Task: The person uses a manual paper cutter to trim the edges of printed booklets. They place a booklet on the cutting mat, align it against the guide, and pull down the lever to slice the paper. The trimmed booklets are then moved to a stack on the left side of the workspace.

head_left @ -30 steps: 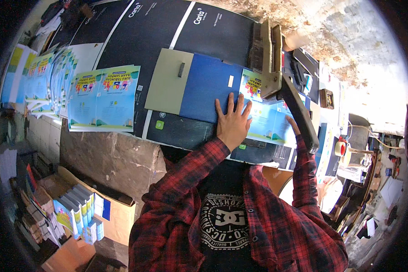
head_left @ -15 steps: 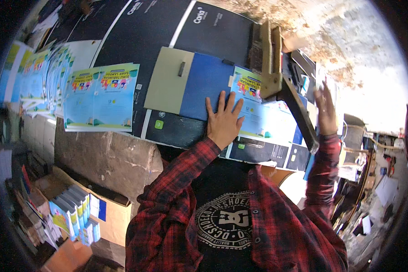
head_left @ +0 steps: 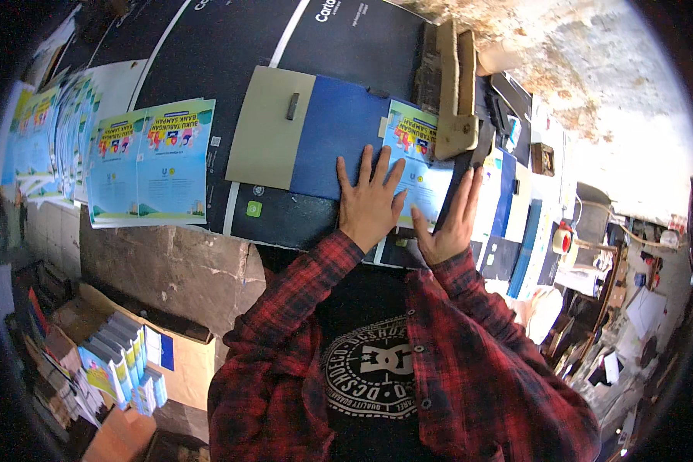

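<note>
A blue printed cover sheet (head_left: 417, 185) lies under an old heavy metal device (head_left: 456, 96) with a dark arm (head_left: 483, 146). My left hand (head_left: 371, 202) lies open at the sheet's left edge. Its palm is over the dark worktop, with the fingertips by the blue board (head_left: 339, 131) and the sheet. My right hand (head_left: 453, 222) is open, its fingers together and straight, reaching up beside the dark arm. The thumb is near the sheet. I cannot tell whether that hand presses on the arm or the paper. Neither hand grasps anything.
Two covers on one sheet (head_left: 150, 173) lie to the left, beside a fanned pile of printed sheets (head_left: 42, 142). An olive board (head_left: 269, 127) adjoins the blue one. At right are a tape roll (head_left: 562, 239) and a small box (head_left: 543, 159). Below left, a carton (head_left: 189, 366) holds booklets (head_left: 119, 358).
My right hand has come down and left from beyond the dark arm to the sheet. The arm's long lower end no longer shows out to the right. My left hand stays flat.
</note>
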Tool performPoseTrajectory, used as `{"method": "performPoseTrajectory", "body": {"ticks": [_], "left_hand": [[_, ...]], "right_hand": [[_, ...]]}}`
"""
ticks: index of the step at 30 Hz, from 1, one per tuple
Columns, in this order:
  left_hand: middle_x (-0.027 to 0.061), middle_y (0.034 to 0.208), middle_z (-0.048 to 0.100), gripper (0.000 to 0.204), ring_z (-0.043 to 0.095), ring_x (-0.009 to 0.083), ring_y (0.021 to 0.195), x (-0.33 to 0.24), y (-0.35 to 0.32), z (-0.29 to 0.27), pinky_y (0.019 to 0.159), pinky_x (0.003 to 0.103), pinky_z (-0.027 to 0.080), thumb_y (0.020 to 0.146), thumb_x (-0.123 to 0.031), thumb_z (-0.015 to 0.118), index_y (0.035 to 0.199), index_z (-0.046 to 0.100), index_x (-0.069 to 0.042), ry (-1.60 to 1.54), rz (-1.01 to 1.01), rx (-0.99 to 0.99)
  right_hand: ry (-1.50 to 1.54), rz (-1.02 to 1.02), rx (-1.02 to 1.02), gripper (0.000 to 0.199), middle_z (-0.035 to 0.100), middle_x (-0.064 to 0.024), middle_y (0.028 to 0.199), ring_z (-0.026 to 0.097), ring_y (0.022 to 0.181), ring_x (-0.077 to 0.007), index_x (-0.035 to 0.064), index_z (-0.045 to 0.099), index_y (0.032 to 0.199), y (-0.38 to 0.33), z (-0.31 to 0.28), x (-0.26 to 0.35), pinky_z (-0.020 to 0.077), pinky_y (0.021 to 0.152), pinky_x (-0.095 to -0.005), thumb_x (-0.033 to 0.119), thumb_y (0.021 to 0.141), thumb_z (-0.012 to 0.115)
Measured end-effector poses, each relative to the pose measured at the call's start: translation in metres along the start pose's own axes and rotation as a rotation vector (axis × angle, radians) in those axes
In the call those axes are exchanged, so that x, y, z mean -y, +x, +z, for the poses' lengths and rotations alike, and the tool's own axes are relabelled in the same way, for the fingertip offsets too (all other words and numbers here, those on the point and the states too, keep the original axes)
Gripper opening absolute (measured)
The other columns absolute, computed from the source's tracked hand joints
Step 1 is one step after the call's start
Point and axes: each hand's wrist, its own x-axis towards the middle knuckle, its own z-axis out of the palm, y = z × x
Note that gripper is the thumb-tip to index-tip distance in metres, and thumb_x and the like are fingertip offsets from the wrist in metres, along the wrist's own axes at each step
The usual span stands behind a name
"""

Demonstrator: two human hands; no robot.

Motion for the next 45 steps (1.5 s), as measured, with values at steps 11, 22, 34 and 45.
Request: {"method": "performPoseTrajectory", "body": {"ticks": [11,22,34,45], "left_hand": [[0.0115,0.153,0.037,0.054,0.025,0.0365,0.145,0.000,0.006,0.005,0.110,0.073,0.011,0.096,-0.042,0.052,0.143,0.049,-0.017,0.040,-0.005,-0.029],[0.0172,0.107,0.067,0.045,0.061,0.0299,0.107,-0.007,0.038,-0.002,0.093,0.042,0.047,0.091,-0.027,0.069,0.122,0.060,0.005,-0.421,-0.206,-0.261],[0.0082,0.096,0.071,0.033,0.069,0.0126,0.080,0.116,0.048,-0.059,0.069,0.026,0.056,0.095,-0.020,0.069,0.114,0.064,0.006,-1.296,-0.934,0.237],[0.0074,0.098,0.072,0.023,0.070,0.0128,0.081,0.111,0.055,-0.071,0.071,0.028,0.057,0.094,-0.020,0.069,0.106,0.068,0.000,-1.239,-1.021,0.240]], "right_hand": [[0.700,0.321,0.558,0.064,0.050,-0.0221,0.144,0.053,0.127,-0.0270,-0.0043,0.042,0.146,0.091,-0.116,-0.035,0.0369,0.110,-0.0360,0.034,0.096,0.052],[-0.043,0.134,0.364,0.075,0.037,-0.0207,0.153,0.035,0.141,-0.0404,0.0035,0.034,0.151,-0.056,0.023,-0.236,0.0312,0.113,-0.0498,0.030,0.089,0.067],[0.247,0.116,0.274,0.072,0.014,-0.0103,0.165,0.012,0.152,-0.0354,0.0058,0.031,0.154,-0.023,0.071,-0.115,0.0237,0.122,-0.0438,-0.004,0.084,0.045],[0.181,0.181,0.259,0.086,0.028,-0.0177,0.159,0.022,0.149,-0.0378,0.0020,0.034,0.150,-0.008,0.053,-0.087,0.0230,0.119,-0.0508,0.046,0.086,0.069]]}}
